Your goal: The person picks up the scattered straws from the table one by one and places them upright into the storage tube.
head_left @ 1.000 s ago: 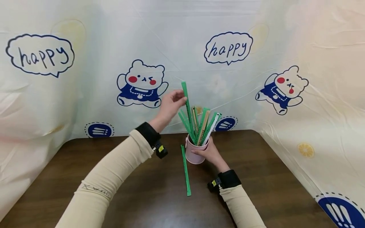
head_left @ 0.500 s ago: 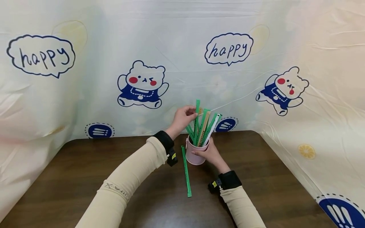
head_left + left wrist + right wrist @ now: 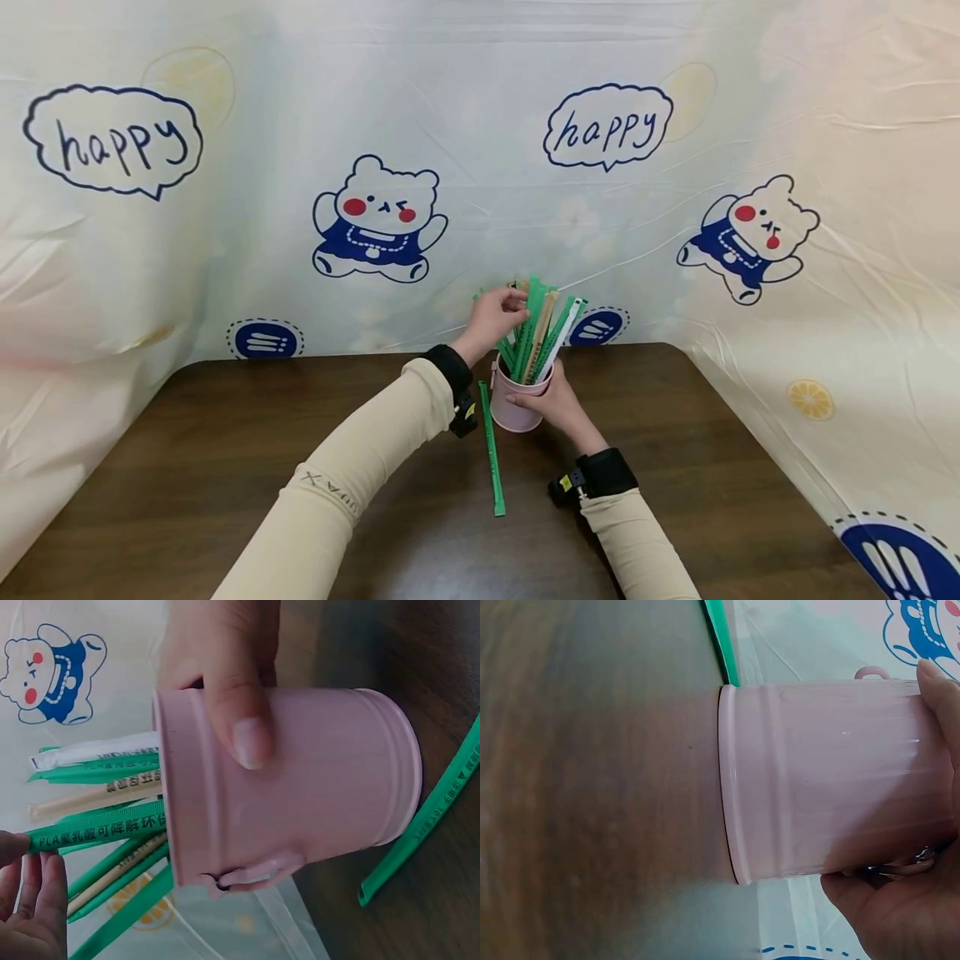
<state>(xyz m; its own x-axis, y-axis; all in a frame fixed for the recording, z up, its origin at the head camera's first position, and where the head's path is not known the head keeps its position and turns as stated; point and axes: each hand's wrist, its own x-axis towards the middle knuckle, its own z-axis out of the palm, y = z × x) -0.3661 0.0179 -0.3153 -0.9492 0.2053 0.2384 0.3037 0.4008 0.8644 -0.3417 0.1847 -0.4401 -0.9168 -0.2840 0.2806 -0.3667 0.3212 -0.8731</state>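
Note:
A pink metal bucket (image 3: 516, 410) stands on the table, bristling with green, tan and white wrapped straws. Around its side, near the rim, my right hand (image 3: 557, 402) grips it; the thumb lies across the front in the left wrist view. My left hand (image 3: 495, 320) pinches the upper end of a green wrapped straw (image 3: 105, 829) between thumb and fingers. That straw's lower end is inside the bucket, hidden by the wall. Left of the bucket, another green wrapped straw (image 3: 492, 457) lies flat on the wood.
The dark wooden table (image 3: 405, 517) ends at a pale printed curtain (image 3: 495, 108) with bears and "happy" bubbles. Small ring handles (image 3: 259, 874) stick out from the bucket's sides. Each wrist wears a black strap with a camera.
My left hand has moved right and down, lowering the green straw from high above the others into the bucket among them. My right hand keeps its grip on the bucket.

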